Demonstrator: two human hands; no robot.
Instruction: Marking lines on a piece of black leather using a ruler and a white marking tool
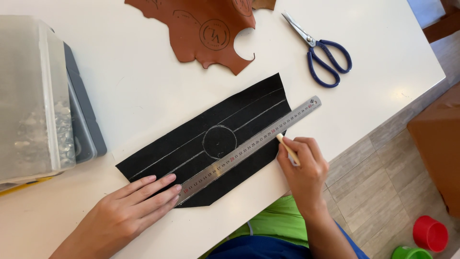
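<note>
1. Diagonally across the black leather piece [191, 153] lies the steel ruler [251, 146], its long axis running from lower left, by the left hand, up to the right, past the leather's right edge. Every place below is given relative to this ruler.
2. At the ruler's lower-left end, the left hand [127, 208] lies flat with fingers stretched out and together, fingertips [173, 190] pressing on the ruler's end and the leather beside it; it grips nothing.
3. Just below the ruler's edge, past its middle toward the upper-right end, the right hand [302, 165] is curled around a pale marking stick [287, 148], whose tip touches the ruler's lower edge at about the right border of the leather.
4. Above the ruler, on the leather, a chalked circle [219, 142] sits near the ruler's middle, with pale lines running roughly parallel to the ruler's long axis.
5. Well above the ruler's upper-right end lie blue-handled scissors [321, 52]; a brown leather scrap [206, 29] lies farther up and left.
6. Far left of the ruler stands a clear plastic box [33, 96] on the white table [383, 86].
</note>
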